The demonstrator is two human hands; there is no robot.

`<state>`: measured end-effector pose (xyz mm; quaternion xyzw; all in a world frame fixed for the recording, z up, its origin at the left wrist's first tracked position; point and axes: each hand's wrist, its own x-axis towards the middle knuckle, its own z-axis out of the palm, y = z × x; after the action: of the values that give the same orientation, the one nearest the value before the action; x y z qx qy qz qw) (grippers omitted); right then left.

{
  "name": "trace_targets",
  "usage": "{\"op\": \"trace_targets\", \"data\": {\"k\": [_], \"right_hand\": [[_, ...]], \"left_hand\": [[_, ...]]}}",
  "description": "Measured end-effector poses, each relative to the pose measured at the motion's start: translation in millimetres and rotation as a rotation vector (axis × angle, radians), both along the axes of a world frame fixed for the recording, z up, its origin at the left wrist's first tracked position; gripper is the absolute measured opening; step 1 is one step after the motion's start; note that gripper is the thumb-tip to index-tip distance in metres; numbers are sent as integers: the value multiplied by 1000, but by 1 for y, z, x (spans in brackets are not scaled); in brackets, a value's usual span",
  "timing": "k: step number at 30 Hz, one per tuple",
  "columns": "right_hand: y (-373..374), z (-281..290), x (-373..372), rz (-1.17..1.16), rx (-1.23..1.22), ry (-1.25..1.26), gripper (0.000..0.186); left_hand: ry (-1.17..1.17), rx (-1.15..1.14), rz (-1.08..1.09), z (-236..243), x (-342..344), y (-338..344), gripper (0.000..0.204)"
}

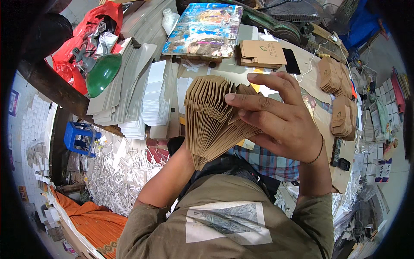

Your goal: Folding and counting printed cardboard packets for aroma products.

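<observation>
One head view was examined, and it records two bare hands at work with a fanned stack of folded brown card pieces (211,118) held up in front of the person's torso. The stack is narrow at its lower end and spread wide at the top. The right hand (278,114) is loosely open, its fingers spread and bent, with fingertips against the upper right of the fan. The left hand (187,156) is largely hidden behind the stack's narrow end; only the wrist area shows, so its grip cannot be determined. Beyond the fan, the table (317,91) bears a flat brown carton bundle (264,52) with a black slab (291,61) just beside it on the right. To the left of the bundle stands a paint-smeared block (202,32), near a white bottle (170,20). Further brown bundles (343,114) lie at the table's right side. White card stacks (156,97) lie left of the fan, near a green domed shade (104,73). Cut paper strips (114,175) cover the floor near a blue stool (73,138).
</observation>
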<state>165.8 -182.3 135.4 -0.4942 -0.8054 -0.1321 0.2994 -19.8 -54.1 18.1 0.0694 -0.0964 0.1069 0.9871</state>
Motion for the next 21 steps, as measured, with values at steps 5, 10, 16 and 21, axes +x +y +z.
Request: {"op": "trace_targets", "data": {"k": [5, 10, 16, 21], "right_hand": [[0, 4, -2, 28, -99, 89, 44], [-1, 6, 1, -7, -183, 157, 65], [-2, 7, 5, 23, -319, 143, 98], [-1, 6, 6, 35, -324, 154, 94]], "left_hand": [[91, 695, 205, -23, 4, 7, 54], [75, 180, -19, -18, 3, 5, 57], [59, -75, -67, -22, 7, -1, 58], [161, -35, -37, -3, 5, -3, 60]]}}
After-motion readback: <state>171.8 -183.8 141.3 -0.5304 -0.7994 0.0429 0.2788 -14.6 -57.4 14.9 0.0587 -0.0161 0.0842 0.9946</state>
